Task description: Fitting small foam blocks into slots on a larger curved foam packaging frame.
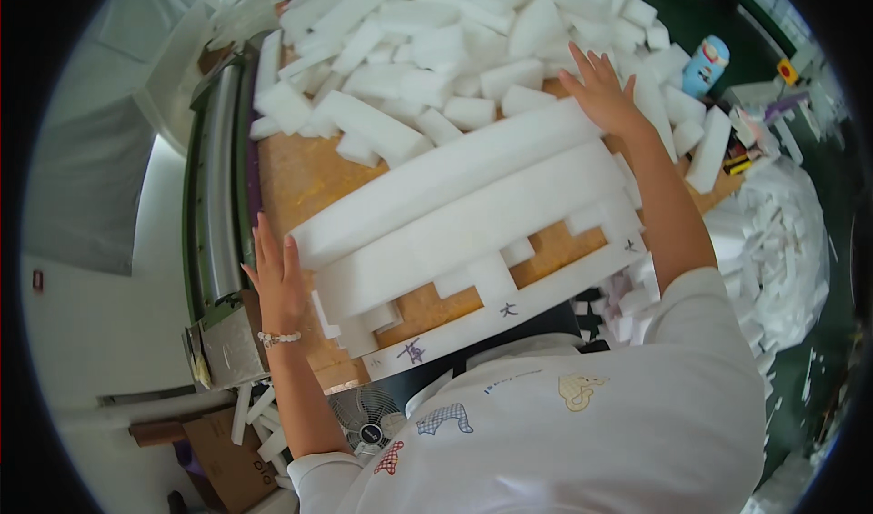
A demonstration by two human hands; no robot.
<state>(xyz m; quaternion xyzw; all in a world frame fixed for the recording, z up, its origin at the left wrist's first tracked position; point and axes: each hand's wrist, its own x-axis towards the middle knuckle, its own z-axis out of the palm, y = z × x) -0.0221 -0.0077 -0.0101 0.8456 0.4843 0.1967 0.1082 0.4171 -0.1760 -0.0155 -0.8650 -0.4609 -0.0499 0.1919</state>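
Note:
A long white foam bar point(436, 173) lies slantwise in front of me, and my hands are at its two ends. My left hand point(277, 278) is at the near-left end with fingers stretched up and thumb apart. At the far-right end my right hand point(600, 96) rests against the foam, its fingers spread. Another long foam bar point(482, 228) runs alongside, nearer to me. Closer still, a foam strip with dark handwritten marks point(464, 332) borders the near side, joined by short foam crosspieces point(491, 279). Any contact under my palms is hidden.
Many loose foam blocks point(427, 50) are heaped over the far side of the brown tabletop point(300, 173). A machine with a metal roller point(223, 187) stands left. A blue bottle point(707, 67) is at the far right, above a clear bag of foam scraps point(787, 250). A fan point(364, 423) sits below.

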